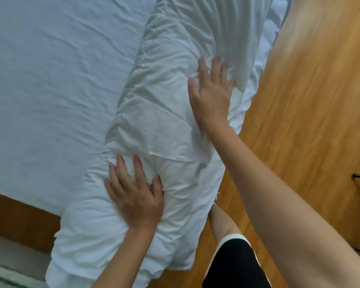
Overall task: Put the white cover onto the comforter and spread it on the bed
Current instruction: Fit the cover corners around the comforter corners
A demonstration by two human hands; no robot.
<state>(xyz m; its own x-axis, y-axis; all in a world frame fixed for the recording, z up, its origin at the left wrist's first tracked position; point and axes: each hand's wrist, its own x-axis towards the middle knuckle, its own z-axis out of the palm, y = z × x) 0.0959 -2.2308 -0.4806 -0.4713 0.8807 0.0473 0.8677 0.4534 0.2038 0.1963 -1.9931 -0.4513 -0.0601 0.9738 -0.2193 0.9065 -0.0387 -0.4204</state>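
Risk of the roll slipping off the bed edge

Comforter (pixel 164 113) and white cover (pixel 146 140) lie bundled together as one long roll along the edge of the bed (pixel 50 69), next to the wooden floor (pixel 310 90). The near end of the roll overhangs the bed corner, and part of it sits past the mattress edge.

Left hand (pixel 137 196) rests flat on the near part of the roll, fingers straight and spread, holding nothing. Right hand (pixel 212 94) lies flat further along the roll, fingers extended and pressing into the fabric, also gripping nothing.

Likely faults from this position:
- Neither hand has a grip, so a push toward the floor side could send the roll off the edge.
- The overhanging near end may drag the rest down under its own weight.
- Uneven pressure from the two hands could skew the roll, leaving the comforter twisted or bunched inside the cover.
- A loose cover edge shows mid-roll; it may catch and fold under.
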